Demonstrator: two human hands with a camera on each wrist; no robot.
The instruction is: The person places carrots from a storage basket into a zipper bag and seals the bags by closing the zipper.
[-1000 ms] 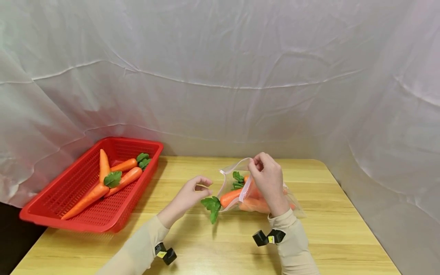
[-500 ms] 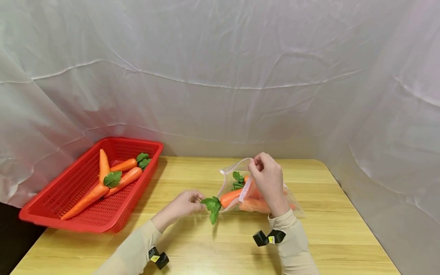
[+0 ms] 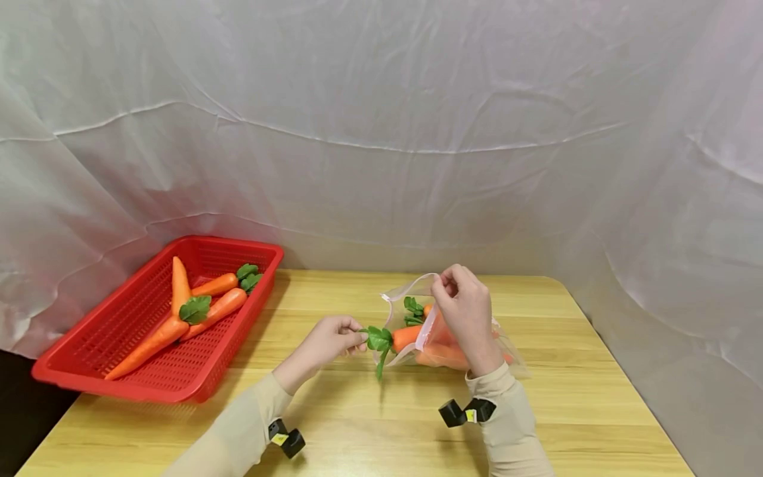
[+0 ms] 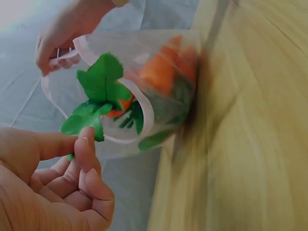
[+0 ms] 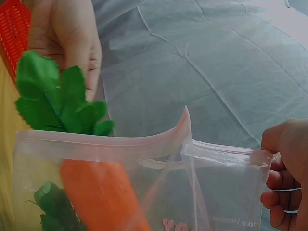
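Note:
A clear zip bag lies on the wooden table with its mouth facing left. My right hand pinches the upper rim of the mouth and holds it up. An orange carrot sticks partly out of the mouth, and my left hand pinches its green leaves. More carrots lie inside the bag. In the left wrist view my fingertips hold the leaves at the bag's pink-edged mouth. The right wrist view shows the carrot under the rim.
A red mesh basket stands at the table's left with three carrots in it. White cloth hangs behind and on both sides. Bare tabletop lies in front of and right of the bag.
My left hand moved right, took hold of the carrot's leaves and pushed the carrot further into the bag. The right hand kept holding the rim in place.

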